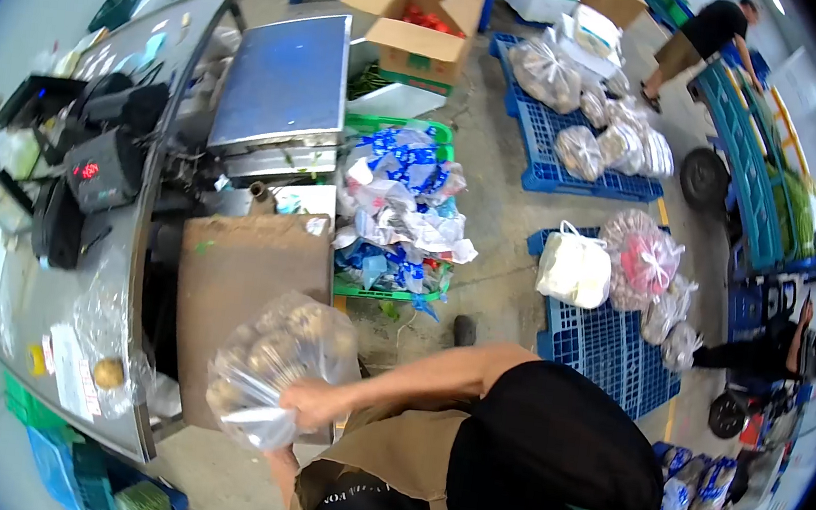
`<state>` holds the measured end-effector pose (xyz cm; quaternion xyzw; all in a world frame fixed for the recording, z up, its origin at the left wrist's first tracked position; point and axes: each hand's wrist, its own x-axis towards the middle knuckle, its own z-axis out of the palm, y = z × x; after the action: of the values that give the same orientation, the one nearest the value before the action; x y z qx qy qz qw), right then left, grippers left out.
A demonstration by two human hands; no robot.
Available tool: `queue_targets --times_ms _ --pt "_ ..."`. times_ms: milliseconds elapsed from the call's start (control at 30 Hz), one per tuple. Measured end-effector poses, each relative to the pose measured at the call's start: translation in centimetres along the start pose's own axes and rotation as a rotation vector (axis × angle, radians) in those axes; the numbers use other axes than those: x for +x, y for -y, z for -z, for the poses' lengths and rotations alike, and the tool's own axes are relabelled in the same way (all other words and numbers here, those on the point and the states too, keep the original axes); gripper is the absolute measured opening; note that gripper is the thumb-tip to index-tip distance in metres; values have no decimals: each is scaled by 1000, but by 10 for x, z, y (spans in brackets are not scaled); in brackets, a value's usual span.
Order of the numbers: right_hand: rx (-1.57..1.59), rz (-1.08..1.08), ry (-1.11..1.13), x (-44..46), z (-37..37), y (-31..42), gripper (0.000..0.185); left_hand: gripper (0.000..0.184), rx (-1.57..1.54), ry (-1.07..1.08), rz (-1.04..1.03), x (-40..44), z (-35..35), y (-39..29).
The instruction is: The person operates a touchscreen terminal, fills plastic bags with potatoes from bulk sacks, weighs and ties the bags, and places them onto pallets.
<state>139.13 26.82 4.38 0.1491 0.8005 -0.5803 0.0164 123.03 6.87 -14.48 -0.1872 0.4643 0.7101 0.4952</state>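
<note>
A clear plastic bag of potatoes is over the near edge of a brown-topped platform scale. My right hand is closed around the gathered plastic on the bag's near side. My left forearm reaches up below the bag, and the left hand is hidden behind it; its fingers do not show. On the metal table at left, a single round potato lies beside loose clear plastic and a white paper strip.
A green crate is heaped with crumpled plastic bags. Beyond stands an open cardboard box with red contents. Blue pallets at right carry filled bags. One person bends at a cart; another person stands at far right.
</note>
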Motion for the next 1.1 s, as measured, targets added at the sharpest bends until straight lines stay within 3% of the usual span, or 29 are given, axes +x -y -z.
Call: queue_targets --times_ms 233,367,467,667,733,833,967,1100 --pt "89 56 -219 -156 87 -38 18 56 118 233 64 -26 -142 110" --pt "168 -77 -339 -264 156 -74 17 57 209 447 157 -27 -254 215" --pt "52 -240 -444 -346 197 -98 17 58 275 638 254 -22 -347 296" --pt "101 -260 -856 -478 267 -135 16 59 465 968 475 7 -511 458" --pt "126 -374 -973 -508 282 -149 15 60 538 897 604 23 -536 503" --pt "179 -432 -1160 -545 310 -172 13 54 573 617 886 64 -561 563" --pt "265 -514 -1318 -575 370 -205 14 48 749 624 1005 60 -624 620" --pt "413 -716 -1382 -588 467 -253 17 46 1059 395 889 51 -702 660"
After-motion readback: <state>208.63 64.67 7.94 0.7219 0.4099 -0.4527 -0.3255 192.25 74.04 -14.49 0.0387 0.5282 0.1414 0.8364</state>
